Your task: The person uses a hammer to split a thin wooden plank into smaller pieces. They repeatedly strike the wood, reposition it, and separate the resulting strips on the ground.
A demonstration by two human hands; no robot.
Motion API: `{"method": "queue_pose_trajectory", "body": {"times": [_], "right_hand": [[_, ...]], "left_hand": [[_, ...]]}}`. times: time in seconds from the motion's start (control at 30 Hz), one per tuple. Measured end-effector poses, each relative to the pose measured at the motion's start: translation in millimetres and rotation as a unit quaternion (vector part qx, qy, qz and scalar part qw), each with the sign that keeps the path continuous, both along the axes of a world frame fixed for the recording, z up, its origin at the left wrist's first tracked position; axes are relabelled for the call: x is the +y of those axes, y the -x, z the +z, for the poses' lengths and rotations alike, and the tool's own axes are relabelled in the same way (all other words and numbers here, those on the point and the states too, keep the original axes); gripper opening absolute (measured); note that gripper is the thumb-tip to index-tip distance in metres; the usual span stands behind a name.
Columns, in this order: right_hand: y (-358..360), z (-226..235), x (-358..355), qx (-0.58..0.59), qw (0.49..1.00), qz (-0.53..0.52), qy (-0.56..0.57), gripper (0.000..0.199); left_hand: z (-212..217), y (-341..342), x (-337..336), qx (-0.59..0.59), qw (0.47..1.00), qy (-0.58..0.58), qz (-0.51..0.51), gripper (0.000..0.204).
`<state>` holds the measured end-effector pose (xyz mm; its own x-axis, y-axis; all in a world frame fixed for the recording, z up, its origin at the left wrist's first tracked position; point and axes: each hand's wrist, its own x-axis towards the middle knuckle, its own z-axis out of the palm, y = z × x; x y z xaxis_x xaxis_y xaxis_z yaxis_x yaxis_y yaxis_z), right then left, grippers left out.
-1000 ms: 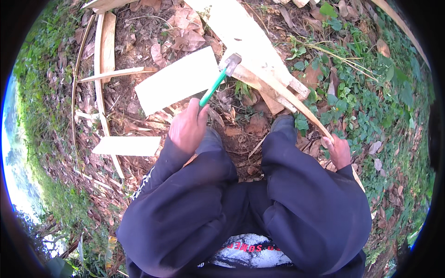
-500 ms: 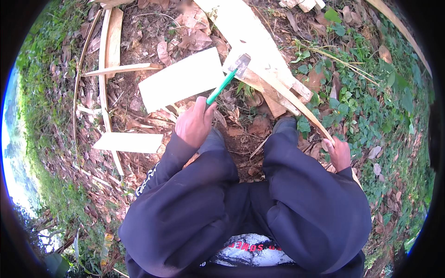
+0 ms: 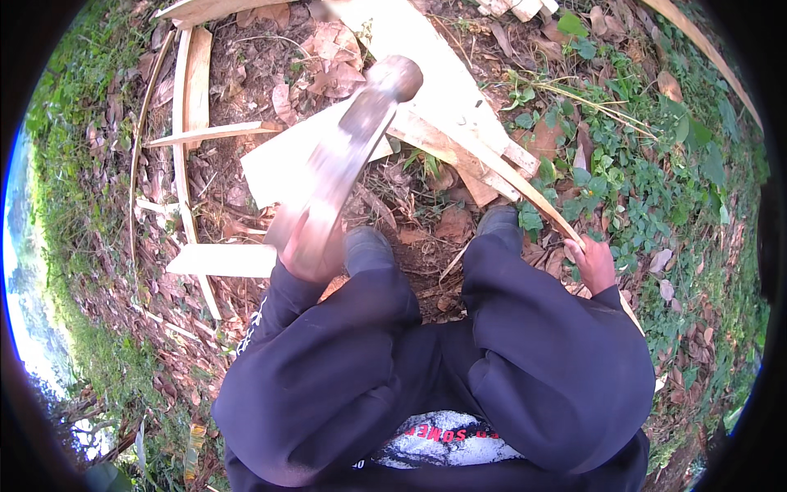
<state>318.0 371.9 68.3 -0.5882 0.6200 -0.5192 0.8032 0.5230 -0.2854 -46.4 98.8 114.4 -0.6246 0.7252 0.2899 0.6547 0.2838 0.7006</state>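
Note:
My left hand (image 3: 316, 258) is closed around a hammer. The hammer's metal head (image 3: 361, 123) is raised close to the camera, blurred by motion, and covers the handle and most of my fingers. My right hand (image 3: 597, 262) grips the near end of a long narrow wooden strip (image 3: 529, 190). The strip's far end lies across short wooden pieces (image 3: 447, 146) beside a broad pale board (image 3: 410, 41).
A bright rectangular board (image 3: 266, 168) lies left of the broad board, and a smaller one (image 3: 217, 260) lies nearer. Thin wooden strips (image 3: 180, 107) stand along the left. Dry leaves, soil and green plants (image 3: 639, 172) surround my shoes (image 3: 367, 250).
My left hand has drawn the hammer up off the wood, toward me and the camera. My right hand still holds the strip in nearly the same place.

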Motion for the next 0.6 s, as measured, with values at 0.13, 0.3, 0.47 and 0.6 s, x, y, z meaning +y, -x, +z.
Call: {"method": "queue_pose_trajectory", "body": {"times": [0.13, 0.3, 0.47, 0.6], "right_hand": [[-6.6, 0.9, -1.5, -0.011, 1.000, 0.018, -0.014, 0.059], [-8.1, -0.2, -1.6, -0.006, 1.000, 0.001, -0.019, 0.059], [-13.7, -12.0, -8.3, -0.010, 0.999, 0.014, -0.033, 0.059], [-8.9, -2.3, -9.3, -0.007, 0.999, -0.030, 0.033, 0.061]], "left_hand": [[-55.2, -7.4, -21.0, -0.132, 0.991, -0.008, 0.011, 0.034], [-42.2, 1.3, -2.4, -0.105, 0.980, 0.168, 0.012, 0.023], [-42.0, 1.1, -16.1, -0.079, 0.986, 0.090, 0.115, 0.029], [-50.2, 9.6, -19.9, -0.127, 0.974, 0.155, 0.109, 0.025]]}}
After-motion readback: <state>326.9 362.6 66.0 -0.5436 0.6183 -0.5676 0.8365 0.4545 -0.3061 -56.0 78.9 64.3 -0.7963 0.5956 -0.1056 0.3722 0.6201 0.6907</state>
